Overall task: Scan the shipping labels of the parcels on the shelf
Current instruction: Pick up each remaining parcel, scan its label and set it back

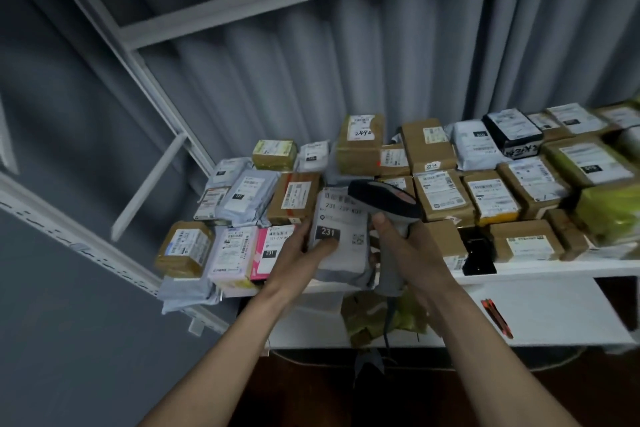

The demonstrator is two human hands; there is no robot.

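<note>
My left hand [304, 250] grips a grey poly-bag parcel [343, 267] by its left edge, thumb on its white shipping label [341, 218] marked 231. My right hand [405, 246] grips the handle of a barcode scanner [384, 201]; its dark head sits over the label's upper right corner, pointing left. The scanner's cable hangs down below my hand. Many more labelled parcels cover the white shelf [554, 269], brown boxes and grey bags lying label-up.
A pink and white parcel [272, 250] lies just left of my left hand. A black item [479, 255] sits at the shelf's front edge. The lower shelf holds a yellow-green taped parcel [367, 317] and red-black pens [497, 317]. Grey curtain and white shelf frame stand behind.
</note>
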